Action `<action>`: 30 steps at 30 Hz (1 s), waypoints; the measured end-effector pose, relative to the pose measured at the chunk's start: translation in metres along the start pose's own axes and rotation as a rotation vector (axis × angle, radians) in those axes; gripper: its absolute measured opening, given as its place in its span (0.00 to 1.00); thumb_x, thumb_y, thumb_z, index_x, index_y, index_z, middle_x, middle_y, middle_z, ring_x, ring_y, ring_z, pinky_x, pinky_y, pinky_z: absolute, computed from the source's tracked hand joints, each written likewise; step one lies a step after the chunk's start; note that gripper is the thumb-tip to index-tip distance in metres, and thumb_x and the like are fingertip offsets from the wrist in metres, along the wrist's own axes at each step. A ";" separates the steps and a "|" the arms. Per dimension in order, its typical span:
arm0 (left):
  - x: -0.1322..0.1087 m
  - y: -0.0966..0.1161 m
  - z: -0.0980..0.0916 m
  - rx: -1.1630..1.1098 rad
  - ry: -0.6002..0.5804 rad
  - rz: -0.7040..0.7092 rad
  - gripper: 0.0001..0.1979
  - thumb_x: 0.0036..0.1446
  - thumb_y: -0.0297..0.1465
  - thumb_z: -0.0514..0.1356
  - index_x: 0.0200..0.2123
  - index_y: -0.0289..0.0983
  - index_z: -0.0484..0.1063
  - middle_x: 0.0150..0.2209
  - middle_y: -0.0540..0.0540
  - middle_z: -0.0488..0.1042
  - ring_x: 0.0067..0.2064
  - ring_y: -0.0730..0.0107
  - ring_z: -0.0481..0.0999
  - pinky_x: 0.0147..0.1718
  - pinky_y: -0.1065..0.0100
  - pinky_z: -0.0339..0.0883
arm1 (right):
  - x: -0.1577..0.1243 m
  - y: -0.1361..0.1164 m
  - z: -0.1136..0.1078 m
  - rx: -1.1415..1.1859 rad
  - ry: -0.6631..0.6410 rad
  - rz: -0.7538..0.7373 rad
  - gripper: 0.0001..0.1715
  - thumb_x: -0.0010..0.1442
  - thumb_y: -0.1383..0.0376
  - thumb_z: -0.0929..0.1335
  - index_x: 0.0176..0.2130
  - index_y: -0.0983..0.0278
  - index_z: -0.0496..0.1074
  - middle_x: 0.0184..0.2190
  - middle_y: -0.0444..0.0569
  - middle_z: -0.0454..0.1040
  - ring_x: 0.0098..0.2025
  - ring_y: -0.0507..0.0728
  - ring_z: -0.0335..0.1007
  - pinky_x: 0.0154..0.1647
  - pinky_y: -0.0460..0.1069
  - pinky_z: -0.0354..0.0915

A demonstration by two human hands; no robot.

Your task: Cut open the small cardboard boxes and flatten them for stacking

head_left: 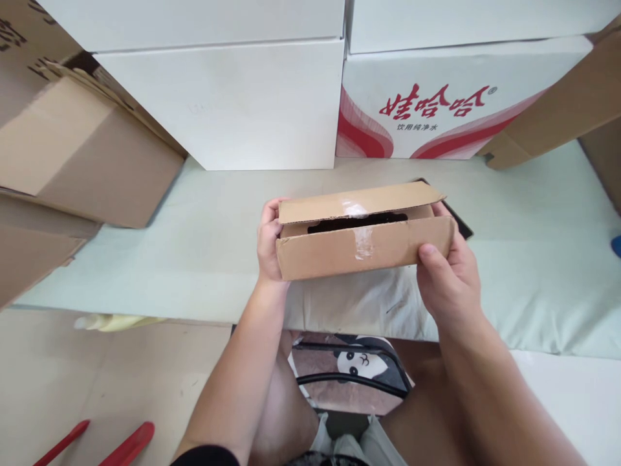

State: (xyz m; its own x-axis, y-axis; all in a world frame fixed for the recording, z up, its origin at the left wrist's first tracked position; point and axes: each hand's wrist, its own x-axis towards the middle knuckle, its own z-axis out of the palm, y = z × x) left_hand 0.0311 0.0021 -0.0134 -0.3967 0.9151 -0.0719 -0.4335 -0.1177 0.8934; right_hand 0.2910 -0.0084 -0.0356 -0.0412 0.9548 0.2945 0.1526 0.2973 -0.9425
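Note:
Between my two hands is a small brown cardboard box (pixel 320 254), raised over the cloth-covered surface and slightly tilted. Its two long flaps stand partly apart, and a dark gap shows between them. Bits of clear tape cling to the middle of both flaps. My left hand (pixel 272 243) is closed round the left end, fingers on the far side. On the right end, my right hand (pixel 449 265) grips with the thumb on the near flap and the fingers behind. A flat black object (pixel 458 220) lies behind the box on the right, mostly hidden.
White cartons (pixel 233 110) are stacked along the back, one with red printing (pixel 431 103). Brown cardboard boxes (pixel 111 162) stand at the left, and another carton (pixel 548 110) at the right. Pale green cloth (pixel 204 252) covers the surface. A blue object (pixel 616 246) sits at the right edge.

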 end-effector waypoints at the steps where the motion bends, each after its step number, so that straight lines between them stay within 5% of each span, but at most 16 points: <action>1: 0.000 0.000 0.000 0.004 -0.004 0.004 0.18 0.44 0.41 0.66 0.38 0.41 0.70 0.35 0.49 0.70 0.34 0.66 0.73 0.35 0.66 0.68 | 0.000 0.000 0.000 -0.002 -0.001 0.000 0.33 0.66 0.44 0.69 0.65 0.51 0.69 0.75 0.48 0.58 0.79 0.71 0.48 0.78 0.72 0.51; 30: -0.001 0.000 0.000 0.007 -0.004 0.005 0.17 0.45 0.41 0.66 0.38 0.42 0.71 0.36 0.47 0.72 0.36 0.64 0.73 0.36 0.65 0.69 | 0.001 -0.002 0.001 0.007 0.006 0.011 0.36 0.65 0.43 0.70 0.66 0.51 0.68 0.75 0.49 0.58 0.78 0.71 0.50 0.77 0.73 0.52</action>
State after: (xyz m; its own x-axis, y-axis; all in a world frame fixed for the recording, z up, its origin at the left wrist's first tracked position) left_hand 0.0318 0.0012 -0.0132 -0.3955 0.9161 -0.0657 -0.4261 -0.1196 0.8967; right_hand 0.2897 -0.0085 -0.0333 -0.0339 0.9579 0.2851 0.1456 0.2869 -0.9468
